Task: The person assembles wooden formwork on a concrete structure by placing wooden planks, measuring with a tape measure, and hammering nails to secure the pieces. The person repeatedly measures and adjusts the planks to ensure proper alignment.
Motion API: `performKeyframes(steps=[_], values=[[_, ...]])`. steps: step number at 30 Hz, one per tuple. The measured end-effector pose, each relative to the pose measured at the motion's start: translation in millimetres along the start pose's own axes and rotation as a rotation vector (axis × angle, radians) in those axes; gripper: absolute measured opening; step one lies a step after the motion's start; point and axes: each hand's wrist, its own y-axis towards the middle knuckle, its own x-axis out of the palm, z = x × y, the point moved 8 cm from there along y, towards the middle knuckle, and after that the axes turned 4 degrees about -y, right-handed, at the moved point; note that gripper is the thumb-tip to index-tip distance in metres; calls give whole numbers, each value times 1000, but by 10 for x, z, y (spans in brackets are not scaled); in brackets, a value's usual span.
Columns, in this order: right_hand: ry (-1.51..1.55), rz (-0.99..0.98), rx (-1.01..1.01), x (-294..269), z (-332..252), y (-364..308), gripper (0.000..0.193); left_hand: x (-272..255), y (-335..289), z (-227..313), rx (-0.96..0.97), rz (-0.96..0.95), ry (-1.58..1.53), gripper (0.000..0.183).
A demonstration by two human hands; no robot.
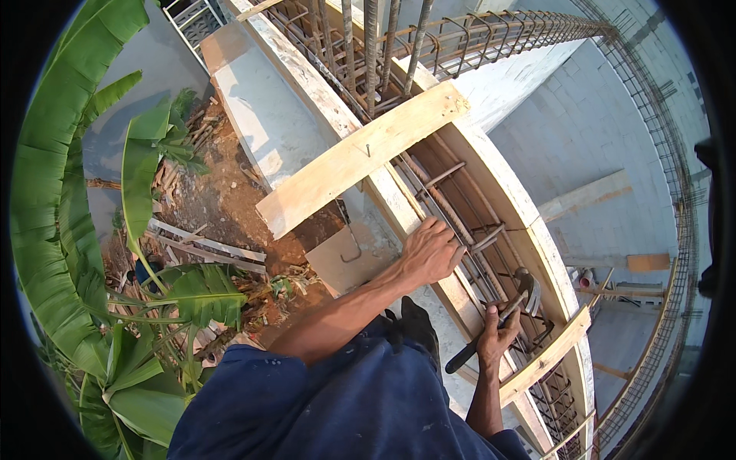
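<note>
My left hand (431, 250) is closed over the top edge of the near formwork board (393, 205), its fingers curled toward the trough. In my right hand (498, 337) is a claw hammer (527, 290), held by its dark handle, with the metal head over the trough. Rusty rebar (443, 204) runs along the trough between the near board and the far formwork board (502, 180). A wooden crosspiece (322, 184) spans both boards beyond my left hand, with a nail (368, 150) standing up from it. Another crosspiece (550, 359) lies just right of my right hand.
Upright rebar (371, 57) rises behind the far crosspiece. A hooked metal rod (350, 241) hangs beside the near board. Down to the left are bare soil (230, 180), scrap planks (211, 249) and banana leaves (50, 176). Block walls (590, 126) drop away at right.
</note>
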Motion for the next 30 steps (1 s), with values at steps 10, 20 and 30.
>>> performKeyframes(steps=[10,20,30], values=[[-53,-78,-38,166,-158,49,26,49,-58,-91,-27,74,-117,33],[-69,-230,-121,867,-520,324,25,-546,-234,-93,-32,381,-373,16],[-176,-188,-110,1038,-479,344,28,-2157,249,-1753,-217,217,35,30]])
